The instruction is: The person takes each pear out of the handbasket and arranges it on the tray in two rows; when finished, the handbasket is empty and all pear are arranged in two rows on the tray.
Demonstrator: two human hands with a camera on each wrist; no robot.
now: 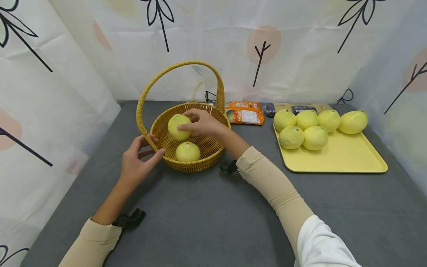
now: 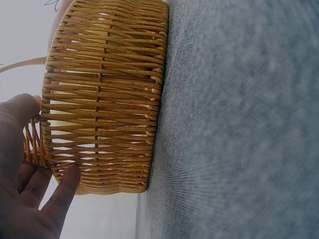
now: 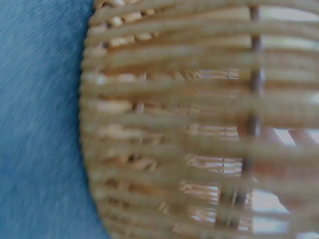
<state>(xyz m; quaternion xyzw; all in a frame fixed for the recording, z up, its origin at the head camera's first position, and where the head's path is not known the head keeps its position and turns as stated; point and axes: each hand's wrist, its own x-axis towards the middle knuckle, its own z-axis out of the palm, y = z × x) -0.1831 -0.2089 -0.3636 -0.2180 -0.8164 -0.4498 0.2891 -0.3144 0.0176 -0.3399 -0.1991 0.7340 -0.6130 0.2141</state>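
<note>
A yellow wicker basket [image 1: 190,167] with a tall arched handle stands at the back, left of the middle. My left hand [image 1: 135,163] grips its left rim at the foot of the handle. In the left wrist view, the left thumb and fingers lie about the rim of the woven wall [image 2: 104,109]. Inside the basket, my right hand [image 1: 207,124] holds a round yellow-green fruit [image 1: 178,128], like a grapefruit, between thumb and fingers. Nearer to me in the basket lies a second such fruit [image 1: 188,151]. The right wrist view is blurred and filled mostly by basket weave [image 3: 164,119].
At the right, a yellow tray [image 1: 347,159] carries several similar fruits [image 1: 315,138] toward its back left. An orange packet [image 1: 245,113] lies behind, right of the basket, beside a long dark and tan package [image 1: 300,107]. Patterned white cloth [image 1: 213,37] hangs around the grey table [image 1: 207,218].
</note>
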